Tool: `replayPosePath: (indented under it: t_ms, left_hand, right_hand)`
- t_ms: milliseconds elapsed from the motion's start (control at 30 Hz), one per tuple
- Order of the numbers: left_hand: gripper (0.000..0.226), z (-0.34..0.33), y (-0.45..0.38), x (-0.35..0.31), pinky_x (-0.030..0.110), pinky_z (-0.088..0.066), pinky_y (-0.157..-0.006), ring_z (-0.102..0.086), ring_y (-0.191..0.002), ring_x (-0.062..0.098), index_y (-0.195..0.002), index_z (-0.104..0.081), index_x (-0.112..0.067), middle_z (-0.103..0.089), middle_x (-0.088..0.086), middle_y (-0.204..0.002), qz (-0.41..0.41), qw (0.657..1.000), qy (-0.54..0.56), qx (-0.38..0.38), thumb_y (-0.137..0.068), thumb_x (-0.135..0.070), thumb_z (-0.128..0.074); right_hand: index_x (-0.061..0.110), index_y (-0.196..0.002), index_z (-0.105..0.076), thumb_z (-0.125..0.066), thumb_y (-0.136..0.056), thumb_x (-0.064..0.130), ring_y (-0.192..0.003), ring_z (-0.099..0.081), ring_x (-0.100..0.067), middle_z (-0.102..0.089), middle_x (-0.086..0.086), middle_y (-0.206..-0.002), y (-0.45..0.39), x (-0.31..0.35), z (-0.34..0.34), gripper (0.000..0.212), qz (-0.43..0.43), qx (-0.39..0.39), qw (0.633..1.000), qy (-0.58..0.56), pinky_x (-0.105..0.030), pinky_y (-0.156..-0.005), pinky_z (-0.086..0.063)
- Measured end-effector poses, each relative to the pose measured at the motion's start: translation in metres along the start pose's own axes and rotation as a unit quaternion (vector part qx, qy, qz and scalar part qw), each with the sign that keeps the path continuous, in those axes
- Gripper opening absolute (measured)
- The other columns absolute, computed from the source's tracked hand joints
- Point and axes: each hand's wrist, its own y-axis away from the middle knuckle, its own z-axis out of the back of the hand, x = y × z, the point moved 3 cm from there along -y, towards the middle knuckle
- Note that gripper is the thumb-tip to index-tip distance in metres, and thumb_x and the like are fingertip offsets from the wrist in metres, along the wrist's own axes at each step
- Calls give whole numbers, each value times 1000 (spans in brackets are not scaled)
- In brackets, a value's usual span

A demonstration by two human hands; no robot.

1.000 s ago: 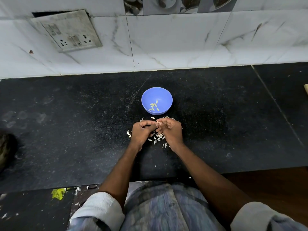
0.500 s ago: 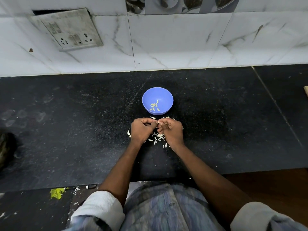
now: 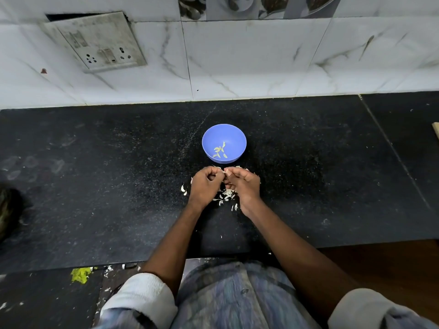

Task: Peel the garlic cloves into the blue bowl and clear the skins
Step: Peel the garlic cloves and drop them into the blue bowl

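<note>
Peeling is the step in hand. Just in front of the blue bowl [image 3: 224, 143], the left hand [image 3: 205, 186] and right hand [image 3: 242, 184] meet, each grip pinched on a garlic clove [image 3: 224, 172], barely visible. Skins [image 3: 225, 197] litter the surface [image 3: 95, 186] beneath. A few peeled cloves [image 3: 219, 151] lie inside the bowl. Next, probably: strip the skin and drop the clove in.

Grimy white switchboard plate [image 3: 95, 41] hangs crooked on the marble-look wall tiles [image 3: 261, 58], above a speckled black stone counter [image 3: 95, 186].
</note>
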Motion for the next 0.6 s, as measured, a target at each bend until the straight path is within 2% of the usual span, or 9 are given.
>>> replayPosePath:
  t_ms: [100, 200, 367, 500, 567, 600]
  left_hand:
    - [17, -1, 3, 1, 28, -52, -70, -64, -73, 9, -88, -73, -13, -74, 4, -83, 16, 999, 39, 20, -97, -19, -60]
    - [23, 0, 4, 6, 37, -49, -72, -63, -76, 16, -85, -66, -15, -71, 11, -87, 13, 999, 34, 14, -94, -31, -52]
    - [29, 6, 0, 6, 47, -53, -72, -62, -73, 20, -71, -59, -21, -65, -3, -73, -38, 997, -70, -4, -91, -37, -45]
    - [20, 7, 1, 6, 33, -55, -72, -67, -72, 11, -75, -71, -25, -72, -8, -77, -36, 996, -69, -43, -91, -37, -76]
    - [7, 5, 2, 6, 26, -55, -70, -67, -72, 9, -91, -76, -22, -76, -5, -82, -11, 999, 18, -29, -90, -25, -82]
    - [9, 4, 3, 6, 26, -55, -68, -67, -72, 10, -100, -77, -17, -77, -2, -83, 10, 997, 75, -15, -92, -18, -80]
  right_hand:
    - [5, -106, -75, -67, -96, -1, -67, -63, -12, -74, -5, -82, -2, 0, 1, 14, -54, -7, 995, -89, -23, -65, -54]
    - [7, -109, -75, -67, -97, 1, -67, -62, -10, -73, -3, -84, -3, -1, 5, 16, -60, 0, 993, -105, -21, -64, -53]
    - [12, -103, -76, -67, -97, 1, -68, -62, -9, -76, -3, -90, 0, 0, 9, 16, -35, 14, 999, -29, -20, -62, -50]
    - [12, -104, -77, -68, -96, 1, -72, -64, -7, -78, -3, -94, 1, 4, 10, 17, 8, 22, 999, 34, -19, -59, -48]
    - [15, -104, -79, -70, -95, 3, -77, -64, -6, -77, -2, -96, 0, 3, 10, 17, 14, 12, 999, 37, -19, -60, -48]
    - [16, -103, -79, -71, -95, 4, -77, -63, -6, -77, -1, -95, 0, 3, 11, 17, 16, 8, 999, 35, -20, -60, -47]
